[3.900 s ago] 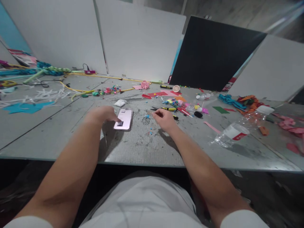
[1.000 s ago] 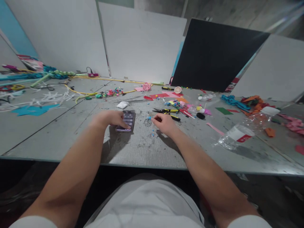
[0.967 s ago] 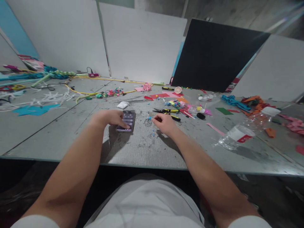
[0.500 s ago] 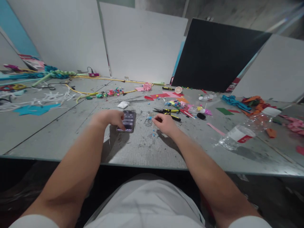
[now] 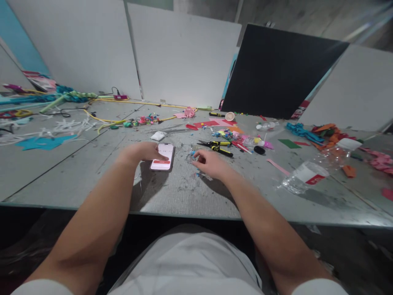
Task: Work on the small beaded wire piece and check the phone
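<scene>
My left hand [image 5: 145,151] is at the left edge of a smartphone [image 5: 162,151] lying on the table, its thumb stretched over the lit white screen with a red bar. Its other fingers are partly hidden. My right hand [image 5: 210,163] rests on the tabletop with thumb and index finger curved and a gap between them. By its fingertips lies a small wire piece [image 5: 189,157] with blue bits on it. A few tiny blue beads [image 5: 198,174] lie just below. Black-and-yellow pliers [image 5: 218,144] lie beyond the right hand.
A plastic bottle [image 5: 307,176] stands at the right. A small white packet [image 5: 158,135] lies behind the phone. Paper scraps [image 5: 211,123], white strips [image 5: 67,125] and blue paper [image 5: 46,142] are scattered about. Boards [image 5: 184,57] stand along the back; the table's front edge [image 5: 184,215] is near my body.
The phone screen has gone from dark to white with a red bar. My left thumb has shifted up across it. My right fingers have moved slightly left and down, now further apart.
</scene>
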Action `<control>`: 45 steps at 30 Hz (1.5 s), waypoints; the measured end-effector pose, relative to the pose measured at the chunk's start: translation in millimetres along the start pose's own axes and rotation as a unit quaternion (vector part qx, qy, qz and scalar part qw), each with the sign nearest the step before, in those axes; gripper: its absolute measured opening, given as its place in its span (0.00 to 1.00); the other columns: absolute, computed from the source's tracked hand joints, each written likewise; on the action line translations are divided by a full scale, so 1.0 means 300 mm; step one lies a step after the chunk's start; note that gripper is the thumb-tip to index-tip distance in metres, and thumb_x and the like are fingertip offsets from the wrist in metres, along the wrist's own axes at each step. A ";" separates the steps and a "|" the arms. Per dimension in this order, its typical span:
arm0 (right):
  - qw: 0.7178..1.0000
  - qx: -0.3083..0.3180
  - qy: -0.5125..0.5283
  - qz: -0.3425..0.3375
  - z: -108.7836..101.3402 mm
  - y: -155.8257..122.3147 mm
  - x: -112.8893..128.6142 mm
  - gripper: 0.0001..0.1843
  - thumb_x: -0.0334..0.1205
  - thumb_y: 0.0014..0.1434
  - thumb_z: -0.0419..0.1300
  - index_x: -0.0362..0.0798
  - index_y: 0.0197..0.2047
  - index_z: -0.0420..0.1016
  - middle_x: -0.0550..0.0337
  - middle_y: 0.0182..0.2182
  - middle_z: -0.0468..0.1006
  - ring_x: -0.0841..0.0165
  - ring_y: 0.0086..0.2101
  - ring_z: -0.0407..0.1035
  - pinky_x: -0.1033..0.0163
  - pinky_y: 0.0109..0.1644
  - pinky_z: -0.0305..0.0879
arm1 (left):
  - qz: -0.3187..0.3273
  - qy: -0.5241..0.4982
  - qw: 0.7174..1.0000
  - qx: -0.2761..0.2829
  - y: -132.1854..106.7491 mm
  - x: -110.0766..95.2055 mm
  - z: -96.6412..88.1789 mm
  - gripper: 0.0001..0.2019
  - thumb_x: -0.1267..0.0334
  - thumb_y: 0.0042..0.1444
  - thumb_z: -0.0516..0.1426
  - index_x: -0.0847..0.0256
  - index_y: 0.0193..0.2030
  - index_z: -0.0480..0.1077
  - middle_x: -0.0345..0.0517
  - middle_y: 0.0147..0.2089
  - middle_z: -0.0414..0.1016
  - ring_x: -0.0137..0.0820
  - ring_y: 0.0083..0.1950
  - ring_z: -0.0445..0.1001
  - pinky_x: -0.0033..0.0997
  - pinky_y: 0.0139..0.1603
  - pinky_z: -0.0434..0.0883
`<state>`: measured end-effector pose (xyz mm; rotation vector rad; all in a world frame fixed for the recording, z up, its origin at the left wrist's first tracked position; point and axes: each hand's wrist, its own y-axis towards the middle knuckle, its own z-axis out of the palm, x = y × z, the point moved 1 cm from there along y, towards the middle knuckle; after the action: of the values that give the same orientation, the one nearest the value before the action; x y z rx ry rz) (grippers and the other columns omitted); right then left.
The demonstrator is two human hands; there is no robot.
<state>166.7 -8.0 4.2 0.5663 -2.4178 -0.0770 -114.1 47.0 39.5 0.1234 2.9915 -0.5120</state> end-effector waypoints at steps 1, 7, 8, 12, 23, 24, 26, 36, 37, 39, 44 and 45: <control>1.000 0.025 0.002 0.000 -0.003 -0.008 0.008 0.12 0.43 0.62 0.63 0.49 0.48 0.75 0.62 0.30 0.78 0.69 0.30 0.70 0.63 0.34 0.58 | -0.005 0.001 1.000 -0.003 -0.005 -0.006 -0.003 0.44 0.27 0.42 0.61 0.58 0.57 0.76 0.57 0.50 0.82 0.49 0.49 0.80 0.38 0.45 0.71; 0.995 0.092 -0.032 0.018 -0.008 -0.041 0.040 0.21 0.40 0.54 0.71 0.51 0.50 0.71 0.62 0.31 0.79 0.68 0.30 0.70 0.62 0.32 0.56 | -0.028 -0.025 0.998 -0.040 -0.016 -0.026 -0.007 0.40 0.34 0.49 0.59 0.60 0.61 0.73 0.58 0.51 0.82 0.48 0.50 0.79 0.37 0.46 0.71; 0.995 0.091 -0.036 0.023 -0.006 -0.042 0.042 0.21 0.40 0.53 0.71 0.52 0.49 0.71 0.62 0.31 0.79 0.68 0.29 0.70 0.62 0.32 0.56 | -0.029 -0.032 0.998 -0.047 -0.011 -0.024 -0.004 0.40 0.33 0.49 0.59 0.61 0.61 0.73 0.59 0.50 0.82 0.48 0.49 0.79 0.37 0.45 0.71; 0.996 0.078 -0.038 0.026 0.004 -0.042 0.047 0.19 0.36 0.52 0.71 0.52 0.44 0.70 0.63 0.30 0.78 0.68 0.28 0.68 0.61 0.31 0.54 | -0.027 -0.043 0.996 -0.074 0.007 -0.013 0.005 0.38 0.32 0.49 0.59 0.60 0.57 0.74 0.58 0.51 0.81 0.48 0.50 0.79 0.36 0.42 0.69; 0.997 0.070 -0.018 0.039 0.016 -0.035 0.036 0.19 0.28 0.51 0.65 0.51 0.45 0.70 0.63 0.29 0.79 0.68 0.28 0.69 0.62 0.32 0.55 | -0.015 -0.073 0.990 -0.117 -0.054 -0.067 -0.029 0.33 0.35 0.53 0.57 0.60 0.54 0.76 0.53 0.45 0.82 0.45 0.46 0.79 0.34 0.41 0.68; 0.996 0.070 -0.008 0.046 0.016 -0.032 0.033 0.19 0.27 0.50 0.65 0.51 0.45 0.69 0.63 0.29 0.79 0.68 0.28 0.69 0.62 0.31 0.55 | -0.014 -0.076 0.989 -0.124 -0.059 -0.072 -0.033 0.33 0.35 0.54 0.57 0.60 0.54 0.77 0.53 0.45 0.82 0.45 0.46 0.79 0.35 0.41 0.69; 0.997 0.059 0.014 0.057 0.013 -0.026 0.025 0.21 0.27 0.50 0.64 0.51 0.46 0.70 0.64 0.29 0.79 0.68 0.28 0.70 0.62 0.31 0.57 | -0.010 -0.079 0.987 -0.136 -0.059 -0.073 -0.035 0.32 0.36 0.54 0.57 0.59 0.54 0.77 0.52 0.46 0.82 0.44 0.46 0.79 0.35 0.43 0.69; 0.958 -0.009 0.261 0.119 -0.018 -0.007 0.038 0.17 0.33 0.52 0.69 0.52 0.43 0.68 0.65 0.28 0.77 0.71 0.26 0.68 0.64 0.30 0.62 | 0.001 -0.006 1.000 -0.024 0.010 -0.005 0.012 0.37 0.37 0.44 0.65 0.58 0.56 0.74 0.55 0.48 0.81 0.47 0.48 0.79 0.36 0.44 0.70; 0.952 -0.009 0.278 0.125 -0.020 -0.007 0.040 0.17 0.33 0.52 0.69 0.52 0.42 0.68 0.65 0.27 0.76 0.70 0.26 0.68 0.65 0.30 0.62 | 0.004 -0.003 1.000 -0.023 0.012 -0.004 0.014 0.37 0.36 0.43 0.65 0.58 0.56 0.74 0.55 0.47 0.82 0.47 0.48 0.79 0.36 0.44 0.70; 0.945 -0.009 0.301 0.131 -0.022 -0.005 0.040 0.17 0.33 0.52 0.70 0.51 0.42 0.68 0.65 0.26 0.76 0.70 0.27 0.69 0.65 0.29 0.61 | 0.011 0.001 1.000 -0.024 0.016 -0.004 0.016 0.38 0.37 0.42 0.66 0.58 0.57 0.74 0.56 0.48 0.82 0.48 0.48 0.79 0.37 0.45 0.71; 0.927 -0.010 0.348 0.139 -0.021 0.001 0.028 0.19 0.33 0.51 0.71 0.51 0.43 0.68 0.65 0.26 0.76 0.70 0.26 0.70 0.65 0.26 0.62 | 0.010 -0.016 0.999 -0.029 0.020 -0.006 0.012 0.37 0.35 0.50 0.61 0.62 0.57 0.73 0.59 0.49 0.81 0.48 0.47 0.79 0.38 0.42 0.71; 0.920 -0.013 0.363 0.145 -0.021 0.002 0.027 0.19 0.34 0.51 0.71 0.51 0.43 0.68 0.65 0.27 0.76 0.70 0.26 0.71 0.66 0.26 0.63 | 0.006 -0.021 0.999 -0.031 0.019 -0.008 0.010 0.36 0.35 0.54 0.58 0.63 0.58 0.73 0.60 0.49 0.81 0.47 0.47 0.79 0.38 0.42 0.71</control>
<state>164.6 -10.3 14.0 0.1623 -1.7372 0.1971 -110.8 51.3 35.2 0.1250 2.9598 -0.4156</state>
